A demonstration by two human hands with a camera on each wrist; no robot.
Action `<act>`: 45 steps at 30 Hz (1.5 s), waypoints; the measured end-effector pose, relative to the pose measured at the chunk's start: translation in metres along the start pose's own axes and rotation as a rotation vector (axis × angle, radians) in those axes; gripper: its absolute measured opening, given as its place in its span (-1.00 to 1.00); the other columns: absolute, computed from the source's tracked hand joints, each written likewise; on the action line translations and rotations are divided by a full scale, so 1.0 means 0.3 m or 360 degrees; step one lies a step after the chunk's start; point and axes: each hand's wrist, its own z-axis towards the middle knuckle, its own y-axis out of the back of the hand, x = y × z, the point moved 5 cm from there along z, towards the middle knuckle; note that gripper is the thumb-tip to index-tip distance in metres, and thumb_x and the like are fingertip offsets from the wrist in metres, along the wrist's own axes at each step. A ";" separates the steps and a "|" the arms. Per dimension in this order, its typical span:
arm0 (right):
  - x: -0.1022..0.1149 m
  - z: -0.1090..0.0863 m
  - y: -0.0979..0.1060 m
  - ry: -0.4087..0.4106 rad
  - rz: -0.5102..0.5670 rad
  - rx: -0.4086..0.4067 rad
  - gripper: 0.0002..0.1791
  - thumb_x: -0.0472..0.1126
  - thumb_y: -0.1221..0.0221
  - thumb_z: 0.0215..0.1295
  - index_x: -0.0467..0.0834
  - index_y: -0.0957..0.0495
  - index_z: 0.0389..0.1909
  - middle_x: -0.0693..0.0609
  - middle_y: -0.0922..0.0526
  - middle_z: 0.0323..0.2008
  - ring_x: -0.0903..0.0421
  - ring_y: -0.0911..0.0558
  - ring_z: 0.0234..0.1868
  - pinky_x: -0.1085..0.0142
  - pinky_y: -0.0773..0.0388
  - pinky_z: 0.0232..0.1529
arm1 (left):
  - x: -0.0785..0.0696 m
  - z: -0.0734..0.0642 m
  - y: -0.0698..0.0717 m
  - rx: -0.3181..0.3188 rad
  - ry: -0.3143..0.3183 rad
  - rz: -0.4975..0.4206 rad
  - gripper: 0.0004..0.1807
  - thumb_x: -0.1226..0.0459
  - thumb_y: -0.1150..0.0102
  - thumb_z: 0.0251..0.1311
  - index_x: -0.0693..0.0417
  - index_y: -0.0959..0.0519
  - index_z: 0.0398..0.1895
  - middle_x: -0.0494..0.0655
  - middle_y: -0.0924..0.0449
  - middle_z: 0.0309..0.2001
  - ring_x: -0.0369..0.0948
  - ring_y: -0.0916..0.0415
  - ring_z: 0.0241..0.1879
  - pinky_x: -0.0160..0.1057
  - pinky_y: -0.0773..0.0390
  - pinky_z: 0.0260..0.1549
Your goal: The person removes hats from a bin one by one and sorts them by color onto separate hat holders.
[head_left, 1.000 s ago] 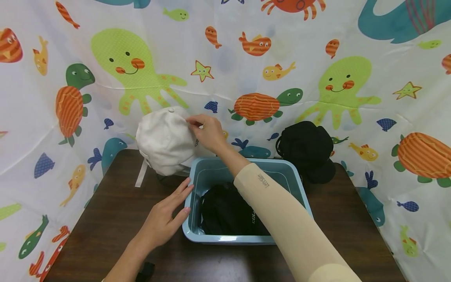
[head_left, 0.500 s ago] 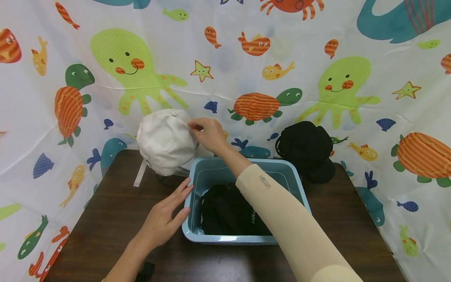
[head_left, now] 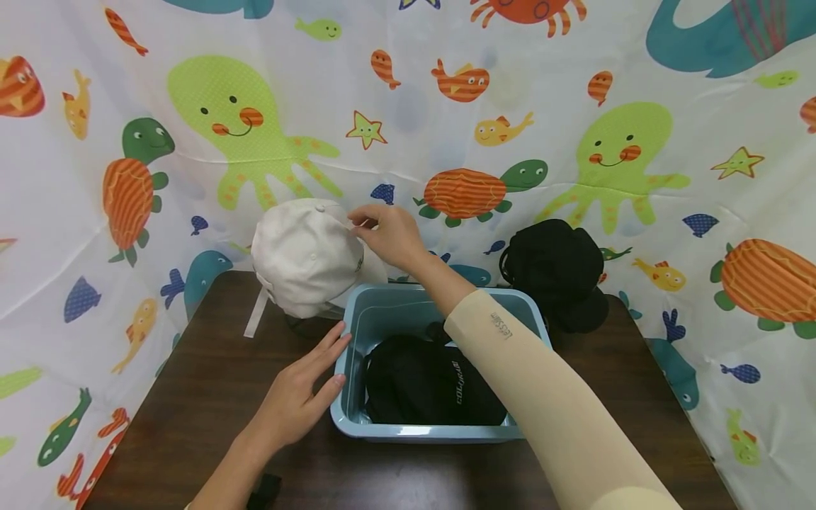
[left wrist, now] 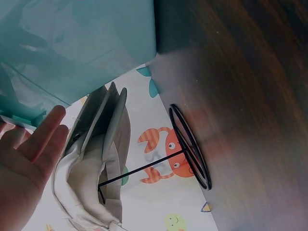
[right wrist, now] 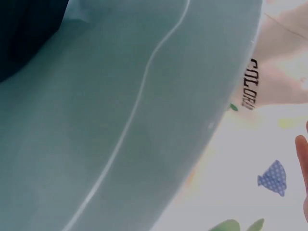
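Right hand (head_left: 390, 234): it had moved slightly rightward since the earlier frame, and its sleeve (head_left: 542, 397) uncovered more of the black cap (head_left: 414, 382) inside the blue tub (head_left: 433, 431).
Left hand (head_left: 296, 397): fingers straight, tips on the tub's left rim, gripping nothing.
White cap (head_left: 306, 258): I saw it on a wire stand (left wrist: 184, 151) at the far left, by the tub's far left corner.
Cap to hand: the cap lay just left of the right fingertips, crown-to-brim running left to right, brim (head_left: 375, 275) on that side; the right hand was nearer.
Right grip: thumb and forefinger narrowly spaced; I couldn't tell whether they pinched cloth.
Other black cap (head_left: 553, 255): far right.
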 end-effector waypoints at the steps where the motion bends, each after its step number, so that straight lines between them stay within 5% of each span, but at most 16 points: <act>1: 0.003 -0.002 0.008 0.0001 0.0001 0.0002 -0.72 -0.26 -0.31 0.46 -0.21 -0.74 0.12 -0.04 -0.79 0.01 0.08 -0.75 -0.04 0.31 -0.65 -0.10 | 0.001 0.000 0.000 0.0007 0.0006 -0.0004 -0.35 0.27 -0.18 0.46 -0.03 -0.34 0.60 -0.14 -0.20 0.61 -0.15 -0.30 0.51 -0.53 -0.09 0.39; 17: 0.053 -0.048 0.177 0.0191 -0.0110 -0.0085 -0.69 -0.23 -0.36 0.41 -0.24 -0.74 0.10 -0.07 -0.80 -0.03 0.07 -0.76 -0.11 0.24 -0.65 -0.17 | 0.002 -0.003 0.000 0.0013 0.0020 0.0019 -0.34 0.26 -0.19 0.45 -0.06 -0.33 0.60 -0.15 -0.20 0.62 -0.14 -0.31 0.51 -0.48 -0.13 0.38; 33: 0.076 -0.148 0.375 0.0118 -0.0275 -0.0058 -0.59 -0.14 -0.37 0.41 -0.20 -0.68 0.21 -0.04 -0.79 0.00 0.04 -0.73 -0.06 0.13 -0.64 -0.01 | 0.003 -0.001 -0.001 0.0010 0.0019 -0.0007 -0.35 0.27 -0.18 0.45 -0.03 -0.34 0.59 -0.14 -0.20 0.61 -0.12 -0.32 0.50 -0.50 -0.11 0.38; 45: 0.059 -0.246 0.446 0.0223 -0.0213 -0.0041 -0.54 -0.20 -0.40 0.36 -0.26 -0.64 0.23 -0.10 -0.76 0.06 -0.03 -0.73 -0.02 0.01 -0.68 0.03 | 0.001 0.002 -0.005 -0.0032 -0.0015 -0.0044 -0.35 0.31 -0.17 0.43 0.00 -0.36 0.58 -0.12 -0.22 0.61 -0.15 -0.32 0.50 -0.54 -0.12 0.37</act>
